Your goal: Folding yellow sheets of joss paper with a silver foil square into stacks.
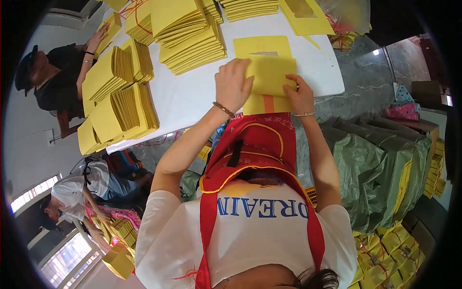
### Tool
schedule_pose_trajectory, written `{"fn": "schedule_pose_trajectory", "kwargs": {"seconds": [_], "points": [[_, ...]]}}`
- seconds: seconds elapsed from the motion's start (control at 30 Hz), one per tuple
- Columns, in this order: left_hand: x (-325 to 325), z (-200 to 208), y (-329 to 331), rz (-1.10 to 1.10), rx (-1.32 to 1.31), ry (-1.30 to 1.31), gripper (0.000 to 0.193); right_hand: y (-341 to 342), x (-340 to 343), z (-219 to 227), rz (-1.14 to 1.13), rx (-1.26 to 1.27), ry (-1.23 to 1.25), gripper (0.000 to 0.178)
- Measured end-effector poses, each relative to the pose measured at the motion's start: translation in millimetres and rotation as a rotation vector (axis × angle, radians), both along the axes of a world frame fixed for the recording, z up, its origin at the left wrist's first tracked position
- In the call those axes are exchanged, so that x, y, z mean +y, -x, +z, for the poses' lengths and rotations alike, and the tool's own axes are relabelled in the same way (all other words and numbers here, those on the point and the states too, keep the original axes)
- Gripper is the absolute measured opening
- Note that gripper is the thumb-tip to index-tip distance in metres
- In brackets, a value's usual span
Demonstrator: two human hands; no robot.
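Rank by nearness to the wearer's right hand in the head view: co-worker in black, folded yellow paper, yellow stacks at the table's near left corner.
1. Folded yellow paper: touching the right hand.
2. Yellow stacks: on the left.
3. Co-worker in black: far left.

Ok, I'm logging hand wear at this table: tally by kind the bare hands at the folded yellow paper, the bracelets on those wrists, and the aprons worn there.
Bare hands at the folded yellow paper: 2 (left hand, right hand)
Bracelets: 2 (brown beaded bracelet, thin pale bracelet)
Red yellow-trimmed apron: 1
Total: 5
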State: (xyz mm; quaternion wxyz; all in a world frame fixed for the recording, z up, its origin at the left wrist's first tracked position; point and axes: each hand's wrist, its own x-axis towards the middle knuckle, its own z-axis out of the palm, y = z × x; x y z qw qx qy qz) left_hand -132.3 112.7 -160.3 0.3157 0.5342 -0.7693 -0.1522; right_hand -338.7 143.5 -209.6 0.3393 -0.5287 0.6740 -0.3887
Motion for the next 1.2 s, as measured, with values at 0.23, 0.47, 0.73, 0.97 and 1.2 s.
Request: {"fn": "schedule_pose_trajectory", "kwargs": {"seconds": [0.23, 0.47, 0.73, 0.97, 1.2], "points": [[-9, -21, 36, -0.298, -0.226, 0.182, 0.043, -2, 1, 2, 0.01, -0.045, -0.029, 0.031], [-2, -41, 36, -0.291, -0.437, 0.202, 0.049, 2, 1, -6, 0.033, -0.003, 0.058, 0.029], [-1, -46, 34, -0.296, -0.484, 0.158, 0.047, -25, 12, 28, 0.167, 0.774, 0.407, 0.043], [-20, -49, 28, -0.203, 0.28, -0.174, 0.033, -33, 10, -3, 0.23, 0.756, 0.24, 0.051], [-14, -41, 20, -0.261, 0.467, -0.162, 0.031, -38, 11, -9, 0.222, 0.849, 0.246, 0.051]]}}
